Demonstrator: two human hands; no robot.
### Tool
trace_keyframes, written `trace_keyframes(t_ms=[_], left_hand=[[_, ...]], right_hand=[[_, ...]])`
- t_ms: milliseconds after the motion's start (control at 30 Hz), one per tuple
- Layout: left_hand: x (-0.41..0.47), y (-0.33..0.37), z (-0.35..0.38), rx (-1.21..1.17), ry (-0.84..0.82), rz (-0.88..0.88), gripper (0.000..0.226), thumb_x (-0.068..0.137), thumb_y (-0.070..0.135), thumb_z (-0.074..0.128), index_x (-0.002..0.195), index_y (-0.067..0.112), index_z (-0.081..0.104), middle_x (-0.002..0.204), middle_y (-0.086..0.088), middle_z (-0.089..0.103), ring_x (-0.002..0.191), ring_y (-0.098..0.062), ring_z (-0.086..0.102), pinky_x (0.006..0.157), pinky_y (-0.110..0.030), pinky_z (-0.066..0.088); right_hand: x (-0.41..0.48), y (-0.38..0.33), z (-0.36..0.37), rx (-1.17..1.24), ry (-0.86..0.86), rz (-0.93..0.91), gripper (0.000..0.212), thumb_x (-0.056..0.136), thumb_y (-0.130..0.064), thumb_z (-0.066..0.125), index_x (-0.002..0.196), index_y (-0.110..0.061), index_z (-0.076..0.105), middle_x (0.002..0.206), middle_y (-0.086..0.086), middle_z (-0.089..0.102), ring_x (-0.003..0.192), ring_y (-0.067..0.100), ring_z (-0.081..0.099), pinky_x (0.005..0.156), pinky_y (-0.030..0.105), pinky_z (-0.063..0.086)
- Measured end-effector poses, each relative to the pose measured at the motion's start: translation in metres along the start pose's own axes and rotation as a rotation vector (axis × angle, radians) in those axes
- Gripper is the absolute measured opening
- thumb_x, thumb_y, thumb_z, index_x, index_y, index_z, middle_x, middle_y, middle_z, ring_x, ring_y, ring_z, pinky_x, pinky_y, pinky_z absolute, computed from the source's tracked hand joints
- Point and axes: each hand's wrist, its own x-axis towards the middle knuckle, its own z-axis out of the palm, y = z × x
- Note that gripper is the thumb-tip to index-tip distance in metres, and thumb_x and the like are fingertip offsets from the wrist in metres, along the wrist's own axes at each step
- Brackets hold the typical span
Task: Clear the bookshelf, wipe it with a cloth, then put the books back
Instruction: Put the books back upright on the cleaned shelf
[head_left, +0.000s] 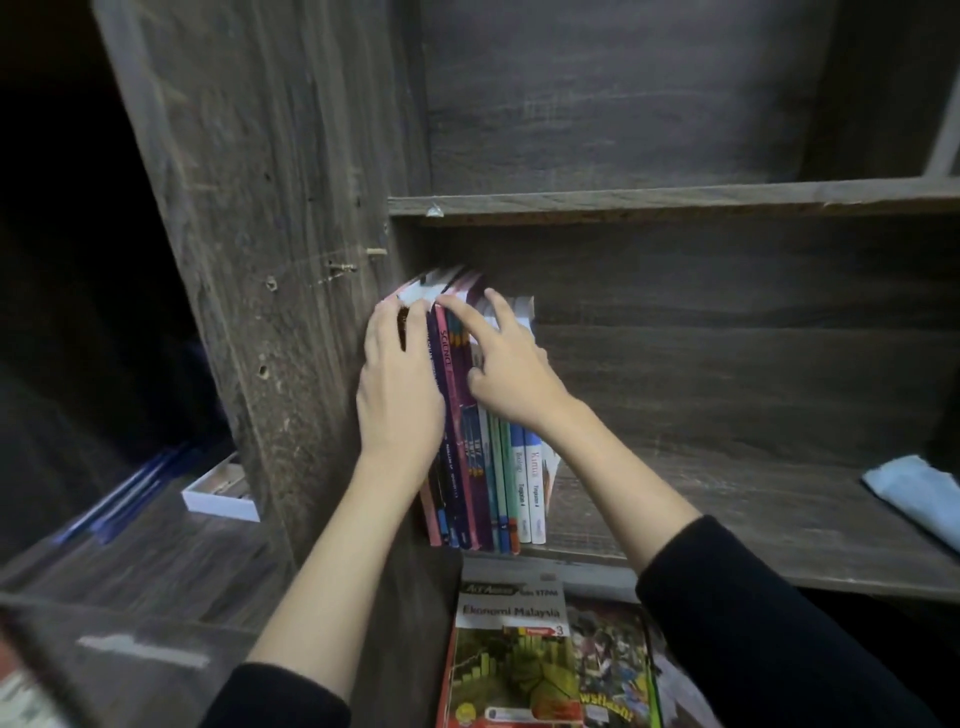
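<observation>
The Ekonomi Malaysia book (511, 654) lies nearest, below both wrists; the left hand (397, 384) lies flat and the right hand (511, 364) spreads open-fingered, neither closed, on thin, floppy, probably light upright books (488, 483); best pinched by the spines.

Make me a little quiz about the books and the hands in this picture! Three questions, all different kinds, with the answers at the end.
1. True or false: the books stand upright at the left end of the shelf.
2. Where does the light blue cloth lie? A) on the books B) at the right end of the same shelf C) in a hand
3. Fill in: the book lying flat below the shelf reads "Ekonomi ____".

Key:
1. True; the left hand and right hand both rest on their spines.
2. B
3. Malaysia
</observation>
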Motion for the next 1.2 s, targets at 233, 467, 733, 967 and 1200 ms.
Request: trace_keyframes(t_ms=[233, 467, 733, 967, 1200], left_hand=[[-0.042, 0.015, -0.01, -0.348, 0.123, -0.083, 0.048, 0.091, 0.015, 0.056, 0.128, 0.025, 0.028, 0.118, -0.017, 0.06, 0.097, -0.035, 0.063, 0.081, -0.039, 0.048], [-0.035, 0.005, -0.02, -0.335, 0.102, -0.098, 0.04, 0.089, 0.01, 0.058, 0.121, 0.017, 0.037, 0.077, -0.011, 0.067, 0.055, -0.029, 0.061, 0.061, -0.044, 0.052], [-0.052, 0.008, -0.045, -0.275, 0.231, -0.084, 0.049, 0.088, 0.011, 0.061, 0.128, 0.027, 0.038, 0.093, -0.005, 0.072, 0.066, -0.019, 0.067, 0.068, -0.019, 0.042], [-0.073, 0.017, -0.02, -0.393, -0.046, -0.45, 0.066, 0.089, 0.023, 0.063, 0.144, 0.025, 0.026, 0.113, -0.012, 0.066, 0.1, -0.031, 0.063, 0.081, -0.026, 0.042], [-0.086, 0.027, -0.042, -0.322, -0.037, -0.392, 0.07, 0.092, 0.014, 0.056, 0.15, 0.027, 0.019, 0.106, -0.017, 0.068, 0.092, -0.038, 0.065, 0.087, -0.042, 0.047]], right_hand=[[0.0, 0.001, 0.004, 0.0, 0.005, -0.019, 0.079, 0.087, -0.01, 0.05, 0.147, -0.047, 0.014, 0.145, -0.002, 0.043, 0.132, 0.033, 0.032, 0.1, 0.063, 0.033], [-0.001, -0.002, -0.002, 0.044, -0.036, 0.008, 0.08, 0.087, -0.006, 0.049, 0.146, -0.049, 0.014, 0.138, -0.005, 0.051, 0.131, 0.032, 0.03, 0.101, 0.063, 0.031], [-0.002, -0.002, -0.004, 0.043, -0.041, -0.004, 0.079, 0.088, -0.007, 0.049, 0.148, -0.045, 0.014, 0.137, 0.0, 0.052, 0.128, 0.031, 0.032, 0.101, 0.06, 0.034], [-0.003, -0.002, -0.005, 0.05, -0.055, 0.002, 0.078, 0.088, -0.007, 0.048, 0.148, -0.044, 0.015, 0.136, 0.004, 0.051, 0.133, 0.035, 0.028, 0.104, 0.059, 0.031], [-0.002, -0.001, -0.006, 0.049, -0.073, 0.006, 0.078, 0.088, -0.009, 0.05, 0.148, -0.044, 0.014, 0.138, 0.008, 0.049, 0.134, 0.036, 0.027, 0.104, 0.059, 0.031]])
